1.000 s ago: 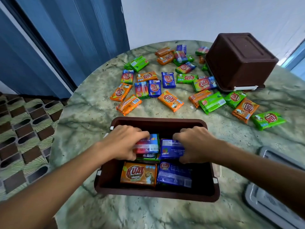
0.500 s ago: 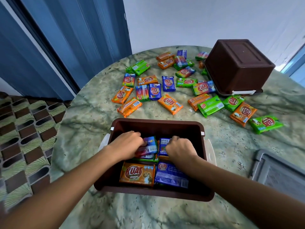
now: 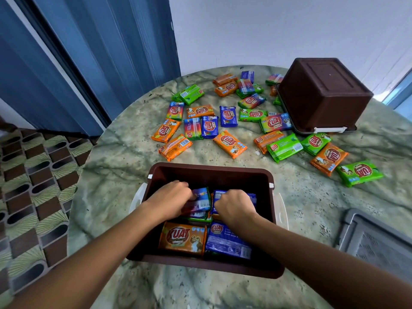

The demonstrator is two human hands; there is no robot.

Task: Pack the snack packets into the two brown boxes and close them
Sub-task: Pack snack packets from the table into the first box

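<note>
A round marbled table [image 3: 107, 175] stands before a blue curtain [image 3: 89, 52] and white wall [image 3: 267, 25]. Patterned floor [image 3: 33, 186] lies left of the table.

2 brown boxes [image 3: 211, 172], 1 grey lid [image 3: 376, 239], 2 hands [image 3: 169, 200] and more than 20 loose snack packets [image 3: 230, 143].

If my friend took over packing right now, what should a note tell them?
Left hand: inside the open brown plastic box, gripping a multicoloured snack packet.
Right hand: in the same box, curled on a blue snack packet.
Done: an orange packet and another blue packet lie in the near half.
Left: many loose packets are on the marbled round table. The second brown box sits upside down. The grey lid is off.
</note>
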